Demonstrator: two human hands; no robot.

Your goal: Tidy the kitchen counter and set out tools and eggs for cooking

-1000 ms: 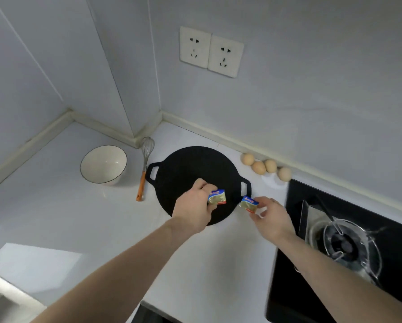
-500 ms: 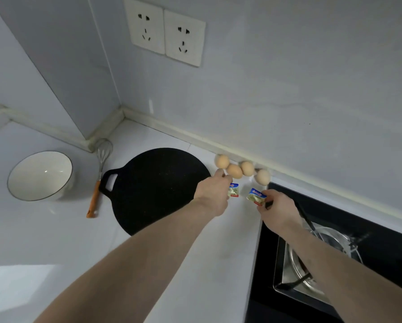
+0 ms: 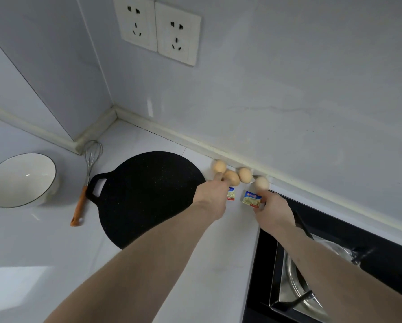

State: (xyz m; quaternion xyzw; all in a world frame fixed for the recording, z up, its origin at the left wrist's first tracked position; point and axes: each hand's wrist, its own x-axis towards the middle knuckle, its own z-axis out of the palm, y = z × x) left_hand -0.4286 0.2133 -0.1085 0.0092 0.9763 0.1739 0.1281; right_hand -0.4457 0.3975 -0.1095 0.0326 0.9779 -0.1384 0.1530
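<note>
Tan eggs, four of them, sit in a loose row against the wall strip: first egg [image 3: 219, 165], second egg [image 3: 232, 177], third egg [image 3: 244, 175], fourth egg [image 3: 262, 182]. Just in front, the left hand [image 3: 213, 195] pinches a small butter packet [image 3: 231, 193] and the right hand [image 3: 272, 210] grips another packet [image 3: 251, 198], low over the white table [image 3: 44, 241]. Leftward lie a black griddle pan [image 3: 146, 194], an orange-handled whisk [image 3: 85, 183] and a white bowl [image 3: 20, 179]; a gas stove [image 3: 335, 276] sits to the right

Dim, cool, even light; soft shadows, wide-angle bending at edges.
</note>
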